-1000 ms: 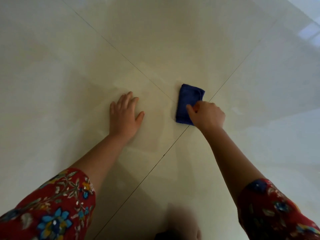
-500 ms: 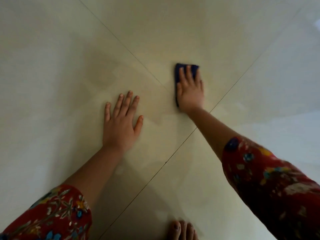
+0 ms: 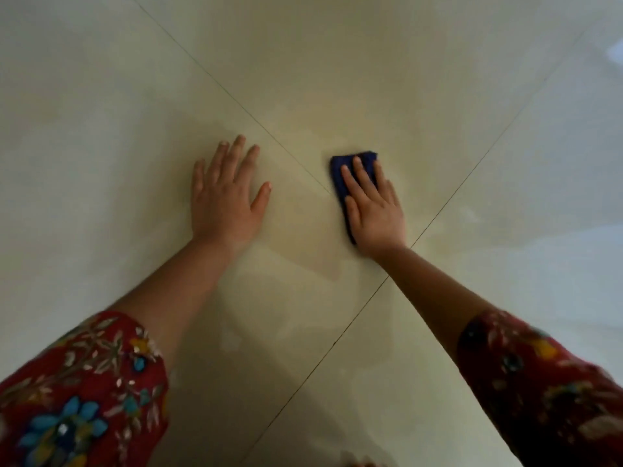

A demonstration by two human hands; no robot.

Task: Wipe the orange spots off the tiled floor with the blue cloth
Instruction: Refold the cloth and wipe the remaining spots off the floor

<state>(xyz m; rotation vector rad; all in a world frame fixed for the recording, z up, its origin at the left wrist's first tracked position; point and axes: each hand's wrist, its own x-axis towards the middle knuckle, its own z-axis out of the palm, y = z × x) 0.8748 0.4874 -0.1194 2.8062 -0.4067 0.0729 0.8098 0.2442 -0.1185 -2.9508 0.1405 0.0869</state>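
Note:
The folded blue cloth (image 3: 340, 171) lies on the glossy cream tiled floor (image 3: 337, 79), just right of where the grout lines cross. My right hand (image 3: 374, 207) presses flat on top of it, fingers stretched forward, so only the cloth's far and left edges show. My left hand (image 3: 226, 197) rests palm down on the tile to the left, fingers spread, holding nothing. No orange spots are visible on the floor.
Dark grout lines (image 3: 448, 197) run diagonally and meet near the cloth. A dull wet-looking patch (image 3: 303, 251) lies between my hands. Toes (image 3: 357, 461) show at the bottom edge. Window glare brightens the floor at the right.
My right hand went from gripping the cloth's near edge to lying flat on it, pushed it forward, and has now drawn it back a little. The left hand stayed planted.

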